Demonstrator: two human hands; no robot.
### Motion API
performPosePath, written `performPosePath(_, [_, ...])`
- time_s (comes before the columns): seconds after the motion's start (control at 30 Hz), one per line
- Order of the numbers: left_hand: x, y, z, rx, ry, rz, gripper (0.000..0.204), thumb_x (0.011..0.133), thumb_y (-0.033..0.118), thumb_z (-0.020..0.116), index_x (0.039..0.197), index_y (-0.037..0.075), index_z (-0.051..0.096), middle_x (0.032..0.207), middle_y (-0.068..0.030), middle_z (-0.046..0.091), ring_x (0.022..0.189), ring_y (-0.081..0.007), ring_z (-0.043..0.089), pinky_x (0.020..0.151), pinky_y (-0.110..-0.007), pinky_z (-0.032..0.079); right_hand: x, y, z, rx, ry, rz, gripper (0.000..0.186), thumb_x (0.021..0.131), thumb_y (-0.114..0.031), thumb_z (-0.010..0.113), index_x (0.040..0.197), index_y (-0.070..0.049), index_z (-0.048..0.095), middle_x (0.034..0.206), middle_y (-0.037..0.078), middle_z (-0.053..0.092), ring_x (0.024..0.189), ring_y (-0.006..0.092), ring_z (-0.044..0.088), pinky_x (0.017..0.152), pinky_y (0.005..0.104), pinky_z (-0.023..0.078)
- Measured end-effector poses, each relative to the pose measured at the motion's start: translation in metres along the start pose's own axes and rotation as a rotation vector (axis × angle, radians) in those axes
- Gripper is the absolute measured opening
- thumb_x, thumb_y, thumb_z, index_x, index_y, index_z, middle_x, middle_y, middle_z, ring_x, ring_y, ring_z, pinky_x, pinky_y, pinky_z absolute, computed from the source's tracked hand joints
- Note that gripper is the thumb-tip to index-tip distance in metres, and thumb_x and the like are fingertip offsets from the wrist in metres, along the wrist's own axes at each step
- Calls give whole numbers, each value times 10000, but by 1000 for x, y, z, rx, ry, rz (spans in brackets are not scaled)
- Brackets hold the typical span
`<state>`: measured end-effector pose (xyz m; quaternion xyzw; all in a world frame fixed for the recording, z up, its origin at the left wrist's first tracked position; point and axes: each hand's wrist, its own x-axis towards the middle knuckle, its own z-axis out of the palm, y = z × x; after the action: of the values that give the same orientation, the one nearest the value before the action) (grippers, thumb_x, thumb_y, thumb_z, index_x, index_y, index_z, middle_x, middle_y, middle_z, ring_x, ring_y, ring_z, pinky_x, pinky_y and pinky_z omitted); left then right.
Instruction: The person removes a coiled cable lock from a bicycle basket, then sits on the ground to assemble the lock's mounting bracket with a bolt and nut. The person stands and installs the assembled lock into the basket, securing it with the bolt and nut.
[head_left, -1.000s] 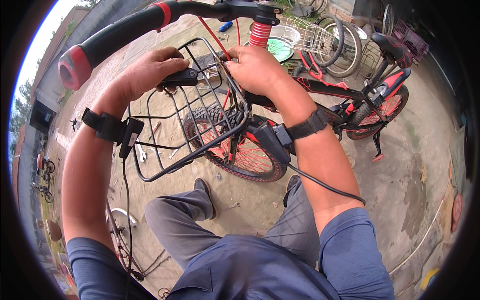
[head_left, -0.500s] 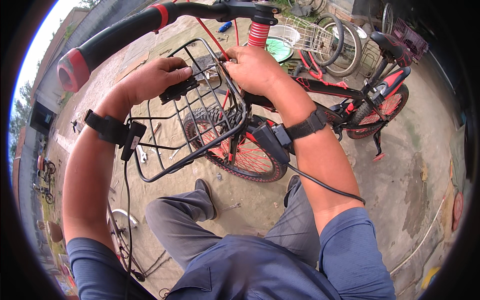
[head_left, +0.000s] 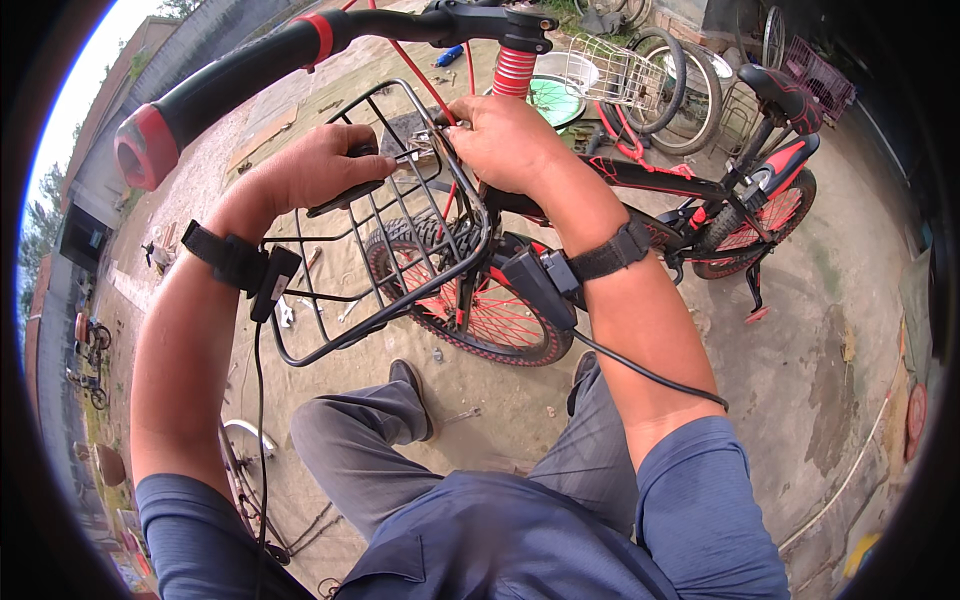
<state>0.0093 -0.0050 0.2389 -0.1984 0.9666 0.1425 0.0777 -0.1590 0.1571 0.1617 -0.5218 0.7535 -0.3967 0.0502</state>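
Observation:
A black wire basket [head_left: 375,322] sits at the front of a black and red bicycle [head_left: 655,178], tilted below the handlebar [head_left: 240,72]. Over the basket, my left hand [head_left: 315,165] is closed around a black hand tool [head_left: 345,203] that looks like a folding multi-tool. A thin metal tip sticks out past my thumb toward the basket's back side. My right hand [head_left: 510,145] is closed at the basket's back rim, beside the red-ringed stem [head_left: 515,72]. Its fingertips press at a spot near a red cable [head_left: 425,80]; what they pinch is hidden.
The front wheel [head_left: 490,315] with red spokes stands behind the basket. Wrenches [head_left: 347,310] and small parts lie on the concrete ground near my shoes [head_left: 410,390]. Farther back are a green basin [head_left: 555,98], a pale wire basket [head_left: 625,75] and loose bicycle wheels [head_left: 695,105].
My left hand has turned and shifted slightly right, bringing the tool's tip closer to the basket's back side. My right hand stays at nearly the same place.

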Motion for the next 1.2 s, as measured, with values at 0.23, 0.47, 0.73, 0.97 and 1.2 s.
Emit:
performPosePath(0.23, [-3, 0, 19, -364, 108, 151, 244, 907, 143, 614, 1103, 2, 646, 882, -24, 618, 807, -98, 559, 743, -286, 480, 1, 1, 0, -38, -8, 11, 370, 941, -261, 562, 1216, -72, 722, 1152, 185, 731, 1073, 359, 691, 940, 447, 544])
performPosePath(0.47, [11, 16, 31, -250, 300, 160, 264, 929, 207, 727, 1077, 2, 651, 770, 11, 575, 674, -58, 507, 584, -275, 420, -1, -2, -1, -14, 14, -13, 366, 949, -251, 590, 1195, -8, 706, 1103, 219, 731, 1037, 368, 699, 913, 435, 542])
performPosePath(0.73, [32, 18, 54, -340, 460, 197, 278, 927, 202, 684, 1050, -47, 663, 756, -118, 667, 696, -177, 639, 656, -348, 523, 1, 1, -1, -12, -9, -2, 368, 943, -254, 578, 1229, -65, 713, 1159, 193, 728, 1085, 369, 689, 949, 450, 543])
performPosePath(0.97, [28, 20, 58, -278, 510, 211, 252, 952, 194, 657, 1052, -38, 661, 851, -184, 712, 790, -279, 697, 743, -403, 543, 4, 1, 3, -30, 12, 5, 363, 920, -236, 581, 1224, -109, 732, 1168, 178, 731, 1091, 369, 691, 946, 461, 551])
performPosePath(1.2, [27, 23, 58, -276, 508, 214, 247, 959, 194, 642, 1052, -34, 655, 859, -195, 710, 813, -288, 702, 764, -410, 546, 6, -6, -1, -97, 12, 23, 322, 909, -199, 594, 1171, -89, 744, 1114, 187, 740, 1042, 373, 705, 907, 456, 563])
